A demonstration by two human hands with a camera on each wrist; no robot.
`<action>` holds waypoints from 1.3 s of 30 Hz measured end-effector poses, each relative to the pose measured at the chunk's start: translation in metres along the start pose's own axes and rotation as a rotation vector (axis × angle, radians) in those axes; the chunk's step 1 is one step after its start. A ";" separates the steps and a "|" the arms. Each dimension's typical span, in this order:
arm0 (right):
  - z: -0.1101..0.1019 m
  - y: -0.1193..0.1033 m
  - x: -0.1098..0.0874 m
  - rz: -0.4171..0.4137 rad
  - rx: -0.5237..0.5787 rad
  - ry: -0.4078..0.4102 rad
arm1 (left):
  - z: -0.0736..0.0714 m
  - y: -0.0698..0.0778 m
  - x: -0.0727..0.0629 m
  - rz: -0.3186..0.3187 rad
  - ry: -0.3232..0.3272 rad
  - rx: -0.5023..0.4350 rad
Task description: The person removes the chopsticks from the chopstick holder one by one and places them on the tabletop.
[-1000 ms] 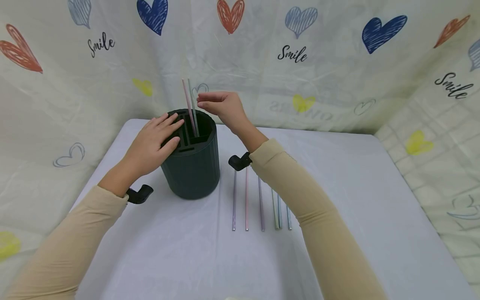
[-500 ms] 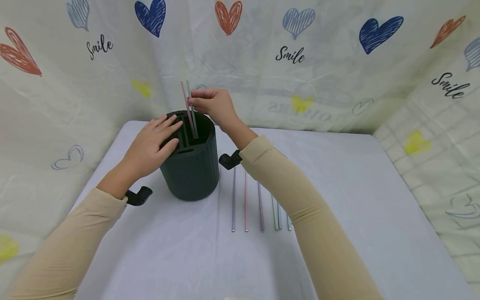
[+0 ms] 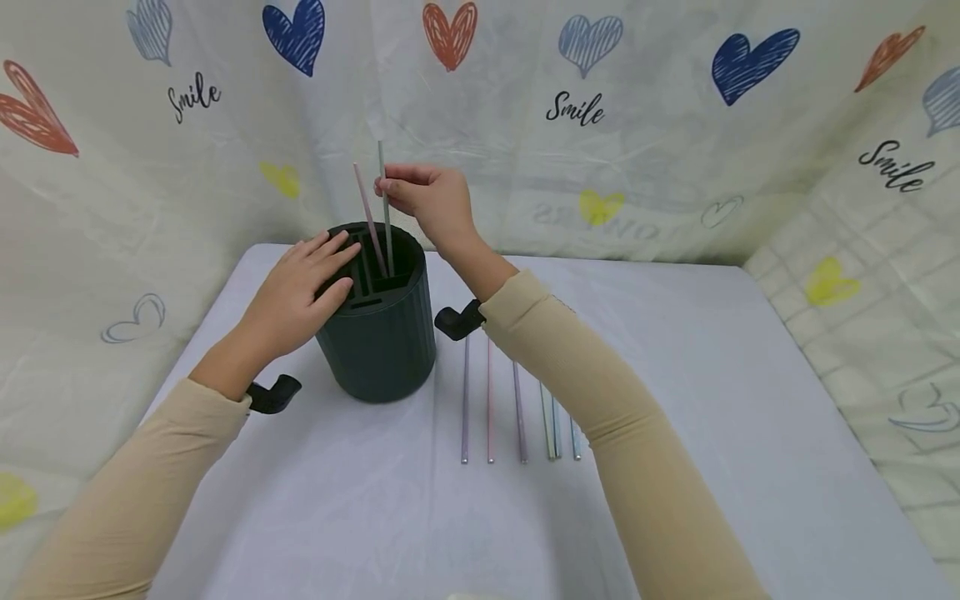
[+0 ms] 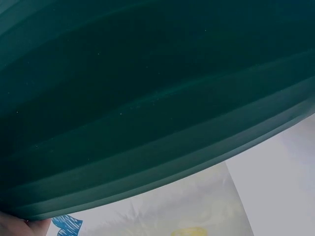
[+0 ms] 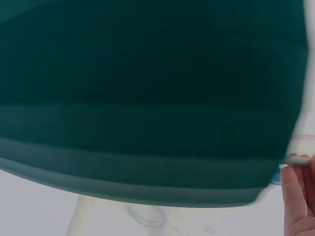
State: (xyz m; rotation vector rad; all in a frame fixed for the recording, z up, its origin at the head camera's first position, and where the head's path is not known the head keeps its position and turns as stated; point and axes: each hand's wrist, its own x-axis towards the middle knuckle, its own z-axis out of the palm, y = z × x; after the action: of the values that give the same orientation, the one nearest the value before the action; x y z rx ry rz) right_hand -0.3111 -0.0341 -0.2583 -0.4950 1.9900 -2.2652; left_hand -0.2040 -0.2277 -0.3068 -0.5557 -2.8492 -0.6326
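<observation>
A dark green ribbed holder (image 3: 378, 350) with a divided top stands on the table. My left hand (image 3: 296, 283) rests on its left rim, fingers spread over the top. Between thumb and fingers, my right hand (image 3: 435, 200) pinches a thin pale green stick (image 3: 387, 225) above the right compartment, its lower end inside. A pink stick (image 3: 367, 208) leans left in that same compartment. In the left wrist view the holder wall (image 4: 147, 98) fills most of the picture. The right wrist view shows fingers (image 5: 295, 196) on the green stick beside the holder.
Several thin sticks, purple (image 3: 465, 408), pink (image 3: 491, 408), green and blue, lie on the white tablecloth (image 3: 337, 517), partly under the right forearm. Behind the table hangs a curtain (image 3: 495, 125) printed with hearts.
My right hand has moved left to the green stick, taken hold of it and raised it slightly. The pink stick's top tilts a little further left. My left hand stays on the holder.
</observation>
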 end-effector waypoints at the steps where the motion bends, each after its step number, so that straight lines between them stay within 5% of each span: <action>1: -0.001 -0.004 -0.001 -0.012 0.009 0.008 | 0.000 0.000 0.000 0.000 0.001 -0.001; 17: -0.029 -0.078 -0.028 -0.337 0.265 0.112 | 0.000 0.000 0.000 0.001 0.002 -0.001; 29: -0.067 -0.109 -0.058 -0.319 0.373 0.166 | 0.000 0.003 0.000 -0.002 0.007 -0.006; 39: -0.106 -0.100 -0.072 -0.226 0.338 0.213 | 0.001 0.001 0.001 -0.004 -0.001 -0.012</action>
State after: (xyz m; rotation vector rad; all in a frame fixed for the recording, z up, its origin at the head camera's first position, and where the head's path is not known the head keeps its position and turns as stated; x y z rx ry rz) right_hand -0.2604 0.1016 -0.1843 -0.4811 1.6451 -2.8278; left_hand -0.2043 -0.2258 -0.3071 -0.5524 -2.8499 -0.6506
